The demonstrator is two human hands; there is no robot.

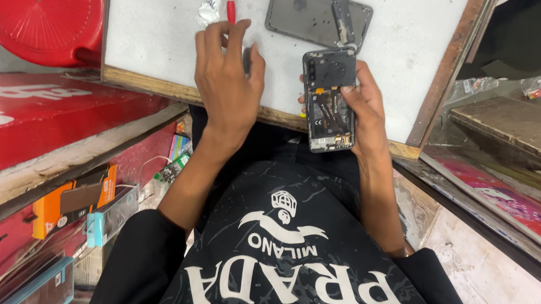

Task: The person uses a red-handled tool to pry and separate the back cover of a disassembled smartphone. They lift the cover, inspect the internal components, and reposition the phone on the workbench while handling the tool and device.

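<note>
At board's near edge (152, 81): right hand (363, 109), opened phone (330, 100).

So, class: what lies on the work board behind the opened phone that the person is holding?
Behind the opened phone in the right hand, a dark back cover lies flat on the white board, a small dark part resting on it. The phone covers the cover's near edge.

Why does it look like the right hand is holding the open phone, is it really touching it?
Touching. The head view shows the right hand wrapped around the opened phone, fingers on its edges.
</note>
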